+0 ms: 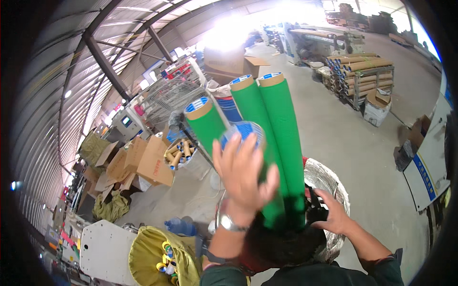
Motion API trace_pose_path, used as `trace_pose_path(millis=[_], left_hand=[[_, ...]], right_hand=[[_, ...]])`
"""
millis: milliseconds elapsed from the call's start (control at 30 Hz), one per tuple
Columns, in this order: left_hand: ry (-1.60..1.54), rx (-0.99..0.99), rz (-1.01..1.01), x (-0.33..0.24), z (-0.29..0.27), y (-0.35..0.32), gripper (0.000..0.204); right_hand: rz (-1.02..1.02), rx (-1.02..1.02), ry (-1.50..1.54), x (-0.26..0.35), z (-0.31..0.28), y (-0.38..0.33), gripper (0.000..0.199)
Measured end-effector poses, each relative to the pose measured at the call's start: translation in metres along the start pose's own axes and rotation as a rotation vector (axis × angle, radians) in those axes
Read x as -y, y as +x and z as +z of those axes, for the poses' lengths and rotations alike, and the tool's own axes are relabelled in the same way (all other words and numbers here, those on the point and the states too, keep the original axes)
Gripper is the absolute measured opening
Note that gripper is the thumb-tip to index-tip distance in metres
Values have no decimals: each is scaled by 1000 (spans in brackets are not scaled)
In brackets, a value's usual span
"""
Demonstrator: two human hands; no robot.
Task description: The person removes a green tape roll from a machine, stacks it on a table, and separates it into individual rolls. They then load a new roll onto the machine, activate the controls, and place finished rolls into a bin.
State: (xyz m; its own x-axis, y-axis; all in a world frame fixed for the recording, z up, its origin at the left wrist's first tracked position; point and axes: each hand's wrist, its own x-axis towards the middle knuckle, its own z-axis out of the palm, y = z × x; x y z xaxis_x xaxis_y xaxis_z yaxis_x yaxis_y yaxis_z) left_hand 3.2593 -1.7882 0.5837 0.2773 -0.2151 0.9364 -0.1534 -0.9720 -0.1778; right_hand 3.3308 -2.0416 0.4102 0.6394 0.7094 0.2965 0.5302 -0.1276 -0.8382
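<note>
Several long green rolls on brown cardboard cores, blue inside, stand tilted before me; the tallest pair includes a right-hand roll (282,126) and the one beside it (255,102). A shorter green roll (206,125) leans at their left. My left hand (244,174), a watch on its wrist, is raised with fingers spread over the blue end (245,129) of another green roll; the hand is slightly blurred. At the lower right, my right hand (336,214) curls around a black object (315,207) whose kind I cannot make out. Dark hair (286,240) hides the rolls' lower ends.
A white woven sack (334,183) stands behind my right hand. Left are a wire fan cage (169,97), cardboard boxes (155,162) and a bin of short cores (193,164). A yellow-green sack (152,248) holds small rolls. A rack of cardboard tubes (358,74) stands far right.
</note>
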Motion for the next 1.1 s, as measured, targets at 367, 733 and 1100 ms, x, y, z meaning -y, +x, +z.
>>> trace_pose_path(millis=[367, 733, 1100], left_hand=[[-998, 668, -976, -108, -24, -270, 119], [-934, 468, -990, -128, -50, -260, 91], [-459, 420, -1033, -205, -30, -213, 62]], right_hand=[[26, 434, 188, -42, 93, -17, 95], [16, 501, 331, -42, 92, -37, 93], [-175, 445, 478, -20, 39, -29, 98]])
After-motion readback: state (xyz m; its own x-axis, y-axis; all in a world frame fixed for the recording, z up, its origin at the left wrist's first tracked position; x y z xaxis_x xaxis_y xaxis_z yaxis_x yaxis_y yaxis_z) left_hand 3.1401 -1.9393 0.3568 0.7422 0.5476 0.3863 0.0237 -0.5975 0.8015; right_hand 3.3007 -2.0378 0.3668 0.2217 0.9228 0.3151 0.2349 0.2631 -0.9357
